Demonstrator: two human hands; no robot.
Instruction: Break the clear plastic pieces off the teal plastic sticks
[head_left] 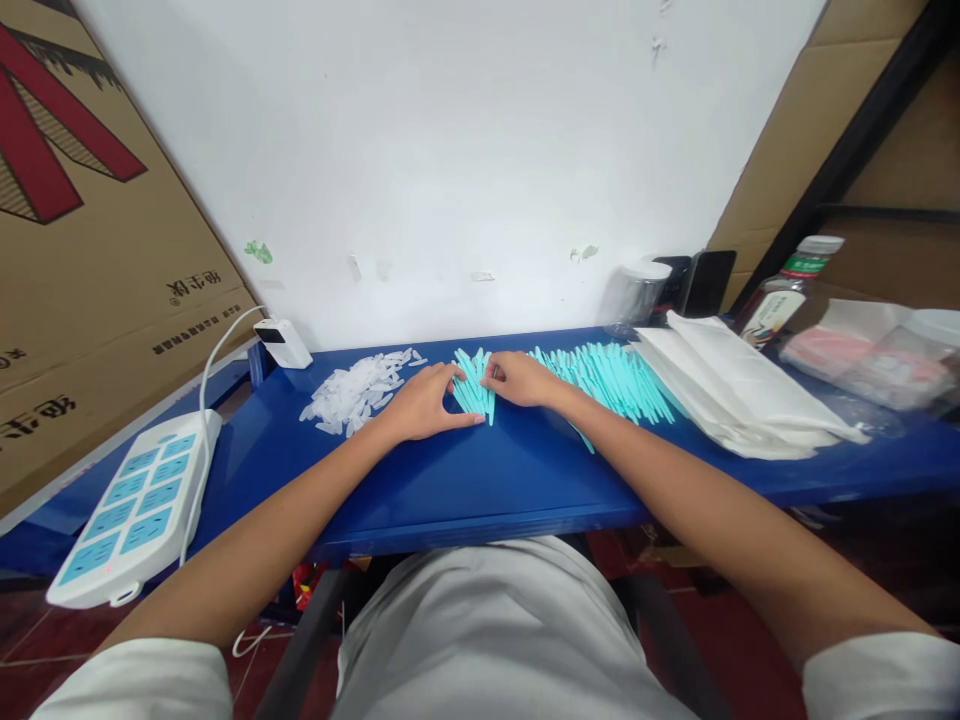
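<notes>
A small heap of slim teal plastic sticks [466, 393] lies on the blue table between my hands. My left hand [435, 402] rests at the heap's left side, thumb stretched along its near end and fingers apart at its far side. At the right edge of the heap, my right hand [517, 378] has its fingertips pinched together by a teal stick; the grip itself is partly hidden. To the right spreads a larger pile of the same teal sticks [622, 380], partly behind my right forearm. Small translucent white plastic pieces [356, 392] are piled left of my left hand.
A white power strip [135, 500] with a cable sits at the left table edge, near a small white device [283, 343]. On the right are stacked white bags [742, 390], a bottle [787, 290], a clear jar [637, 295] and wrapped pink packs [870, 350]. A white wall stands behind.
</notes>
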